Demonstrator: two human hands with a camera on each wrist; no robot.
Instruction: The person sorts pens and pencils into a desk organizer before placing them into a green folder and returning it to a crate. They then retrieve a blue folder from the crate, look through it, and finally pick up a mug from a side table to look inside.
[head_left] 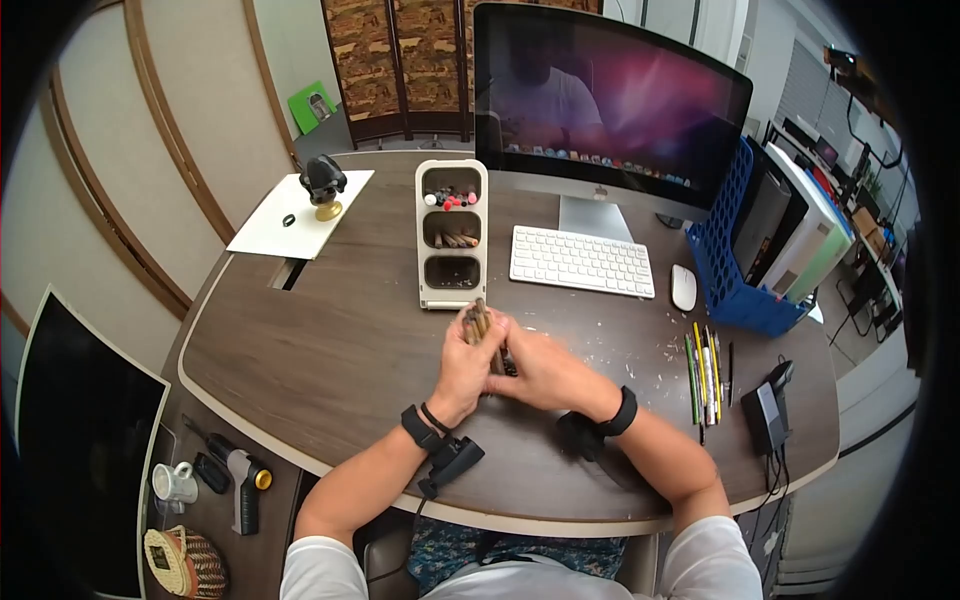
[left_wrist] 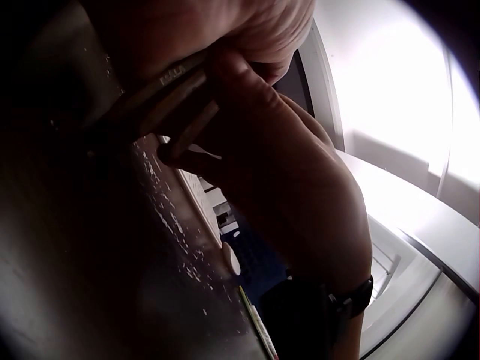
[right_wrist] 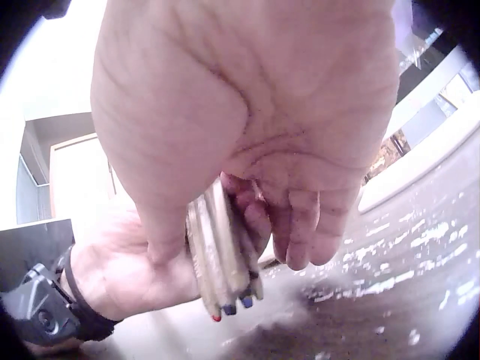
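A bundle of wooden colored pencils (head_left: 481, 322) is held between both hands over the middle of the desk. My left hand (head_left: 462, 365) grips the bundle from the left, its fingers curled round it. From the other side my right hand (head_left: 545, 368) closes round the same pencils. In the right wrist view the pencils (right_wrist: 217, 247) point downward, red and blue tips showing below the fingers. Just beyond the hands stands a white three-compartment organizer (head_left: 424, 262). Markers (head_left: 455, 199) fill its top compartment and brown pencils (head_left: 456, 240) lie in the middle one.
A keyboard (head_left: 582, 262), mouse (head_left: 683, 288) and monitor (head_left: 610, 90) stand behind. Several pens and pencils (head_left: 706, 370) lie at right beside a black device (head_left: 765, 415) and a blue file rack (head_left: 745, 285). White shavings (head_left: 640, 350) are scattered on the desk.
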